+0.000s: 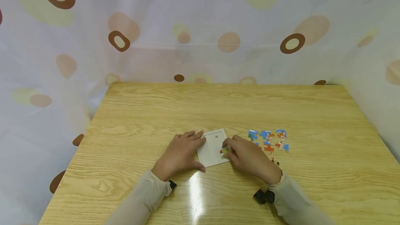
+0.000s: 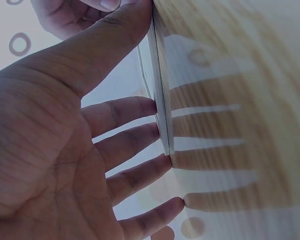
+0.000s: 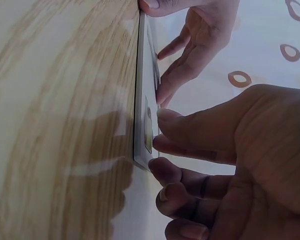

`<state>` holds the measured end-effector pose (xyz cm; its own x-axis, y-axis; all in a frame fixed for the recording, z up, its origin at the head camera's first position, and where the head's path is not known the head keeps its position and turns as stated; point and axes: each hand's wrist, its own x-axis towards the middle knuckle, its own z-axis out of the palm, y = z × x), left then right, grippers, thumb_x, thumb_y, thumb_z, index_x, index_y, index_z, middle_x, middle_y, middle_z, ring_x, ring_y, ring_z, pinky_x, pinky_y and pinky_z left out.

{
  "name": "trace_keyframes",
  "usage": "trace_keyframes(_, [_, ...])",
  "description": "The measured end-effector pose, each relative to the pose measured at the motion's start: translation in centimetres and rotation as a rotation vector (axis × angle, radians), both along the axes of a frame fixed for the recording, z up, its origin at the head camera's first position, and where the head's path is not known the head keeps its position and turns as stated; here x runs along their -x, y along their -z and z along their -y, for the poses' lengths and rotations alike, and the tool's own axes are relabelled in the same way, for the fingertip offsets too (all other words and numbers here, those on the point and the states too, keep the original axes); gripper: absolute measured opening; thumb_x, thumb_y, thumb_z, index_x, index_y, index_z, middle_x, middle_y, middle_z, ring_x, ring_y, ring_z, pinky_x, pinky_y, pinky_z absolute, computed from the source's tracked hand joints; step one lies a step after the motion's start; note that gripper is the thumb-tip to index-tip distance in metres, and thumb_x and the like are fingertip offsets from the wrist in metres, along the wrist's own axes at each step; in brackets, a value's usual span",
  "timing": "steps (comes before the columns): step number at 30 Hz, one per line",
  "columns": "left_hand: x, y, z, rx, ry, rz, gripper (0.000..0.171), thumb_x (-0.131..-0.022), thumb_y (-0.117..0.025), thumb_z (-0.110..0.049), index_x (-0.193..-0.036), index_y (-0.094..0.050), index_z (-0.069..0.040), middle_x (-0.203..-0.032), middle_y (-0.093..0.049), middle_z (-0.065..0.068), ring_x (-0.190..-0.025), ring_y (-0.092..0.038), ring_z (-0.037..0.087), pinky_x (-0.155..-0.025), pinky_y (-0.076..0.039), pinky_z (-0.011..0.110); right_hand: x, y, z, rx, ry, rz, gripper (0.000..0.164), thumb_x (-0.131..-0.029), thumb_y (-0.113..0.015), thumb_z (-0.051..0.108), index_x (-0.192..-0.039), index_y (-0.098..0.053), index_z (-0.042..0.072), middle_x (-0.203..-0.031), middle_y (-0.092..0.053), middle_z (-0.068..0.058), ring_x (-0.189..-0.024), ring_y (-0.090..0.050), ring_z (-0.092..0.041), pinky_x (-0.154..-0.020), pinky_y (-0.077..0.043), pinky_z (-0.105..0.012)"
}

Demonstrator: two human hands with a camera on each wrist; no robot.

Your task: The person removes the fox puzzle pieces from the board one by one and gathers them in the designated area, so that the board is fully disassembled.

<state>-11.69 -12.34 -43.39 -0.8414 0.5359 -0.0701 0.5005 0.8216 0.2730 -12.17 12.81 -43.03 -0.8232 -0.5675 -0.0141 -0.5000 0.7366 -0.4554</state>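
A white puzzle board with a thin frame lies slightly turned on the table. My left hand rests along its left side, fingers spread and thumb at the near edge; in the left wrist view the fingertips touch the board. A small green puzzle piece with a little red and white lies flat in the board's near right corner. My right hand has its thumb and curled index finger at that piece, which also shows as a yellow-green patch in the right wrist view. The fingertips partly hide it.
Several loose puzzle pieces with blue sky and an orange animal lie right of the board. One more brown piece is partly behind my right wrist. A spotted curtain hangs beyond the wooden table.
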Motion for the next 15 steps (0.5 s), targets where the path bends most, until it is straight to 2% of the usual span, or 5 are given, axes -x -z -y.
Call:
trace_keyframes(7, [0.0,0.0,0.0,-0.001,-0.002,0.008,0.098,-0.069,-0.089,-0.060,-0.149,-0.058,-0.012,-0.159,-0.045,0.008,-0.144,-0.044,0.035,-0.107,-0.042,0.058,0.3,0.2,0.3,0.021,0.007,0.063,0.020,-0.094,-0.076,0.012,-0.111,-0.066,0.007,-0.084,-0.049,0.005,-0.064,-0.045,-0.009,-0.056,-0.039,-0.025])
trace_keyframes(15, [0.0,-0.2,-0.1,-0.009,-0.006,0.014,0.096,-0.069,-0.089,-0.058,-0.148,-0.058,-0.011,-0.159,-0.046,0.009,-0.143,-0.045,0.036,-0.106,-0.042,0.058,0.6,0.5,1.1,0.016,0.020,0.069,0.023,-0.093,-0.078,0.016,-0.102,-0.058,0.008,-0.088,-0.049,0.002,-0.065,-0.045,-0.012,-0.057,-0.040,-0.028])
